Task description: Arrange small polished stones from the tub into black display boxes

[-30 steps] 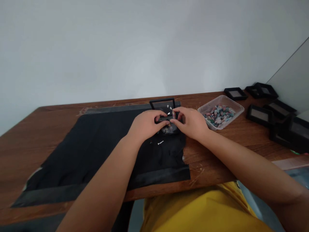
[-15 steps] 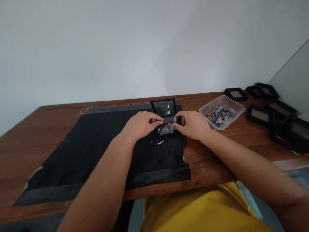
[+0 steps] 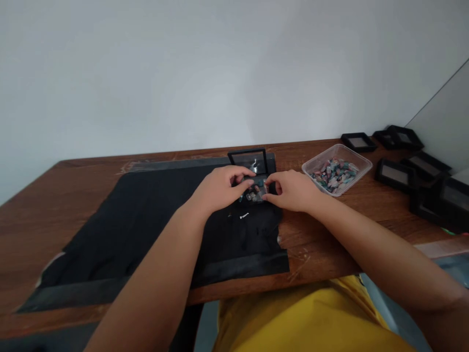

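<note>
A small black box stands open on the black mat [image 3: 157, 215], with its clear-windowed lid [image 3: 249, 152] raised at the back. Inside the box lie several small shiny pieces [image 3: 253, 196], some clear and some dark or reddish, too small to name. My left hand [image 3: 225, 186] reaches over the box's left side, thumb and fingers curled close together. At the right side is my right hand [image 3: 291, 189], its thumb and forefinger closed near the box's edge. What either set of fingertips grips is too small to make out. A white sliver [image 3: 244, 215] lies in front of the box.
To the right stands a clear plastic tub [image 3: 366, 167] holding many pink, teal and white pieces. Several black framed boxes [image 3: 395, 174] are spread and stacked at the far right of the wooden table [image 3: 322, 234]. A pale wall rises behind.
My left fingers have shifted slightly right and further over the box. The pieces inside look rearranged, with more of them toward the middle. My right hand has barely moved.
</note>
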Tool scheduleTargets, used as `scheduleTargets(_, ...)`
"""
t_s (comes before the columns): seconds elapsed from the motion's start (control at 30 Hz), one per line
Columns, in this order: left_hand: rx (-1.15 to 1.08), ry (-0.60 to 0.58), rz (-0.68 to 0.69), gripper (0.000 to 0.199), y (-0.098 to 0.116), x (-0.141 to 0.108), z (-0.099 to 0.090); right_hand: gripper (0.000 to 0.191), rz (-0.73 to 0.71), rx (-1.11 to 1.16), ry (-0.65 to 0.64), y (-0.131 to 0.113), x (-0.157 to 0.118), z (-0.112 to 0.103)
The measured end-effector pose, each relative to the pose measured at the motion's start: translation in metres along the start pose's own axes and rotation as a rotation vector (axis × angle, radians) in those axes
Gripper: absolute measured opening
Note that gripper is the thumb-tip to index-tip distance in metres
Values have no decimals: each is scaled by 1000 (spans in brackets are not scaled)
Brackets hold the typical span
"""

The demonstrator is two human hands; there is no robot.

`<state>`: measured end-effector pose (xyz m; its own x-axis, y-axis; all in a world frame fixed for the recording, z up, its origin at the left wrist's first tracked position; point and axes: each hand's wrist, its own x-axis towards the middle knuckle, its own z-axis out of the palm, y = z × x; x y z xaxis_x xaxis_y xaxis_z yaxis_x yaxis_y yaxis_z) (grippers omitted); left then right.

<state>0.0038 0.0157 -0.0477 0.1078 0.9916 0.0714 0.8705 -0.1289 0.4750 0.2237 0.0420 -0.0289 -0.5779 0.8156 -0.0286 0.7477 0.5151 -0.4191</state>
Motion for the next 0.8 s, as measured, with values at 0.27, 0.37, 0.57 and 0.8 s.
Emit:
scheduleTargets(0.27, 114, 15, 109, 27, 14, 1, 7, 26, 8, 5, 18, 1, 2, 1)
scheduleTargets(0.37, 111, 15, 73, 36, 11, 1, 7, 25, 7, -12, 20, 2, 1, 2)
scheduleTargets(0.57, 115, 22, 71, 44, 9, 1, 7, 26, 7, -32, 8, 1, 1, 3)
scheduleTargets(0.8, 113, 26, 85, 40, 5, 3, 8, 27, 14, -46, 0, 0, 1, 2)
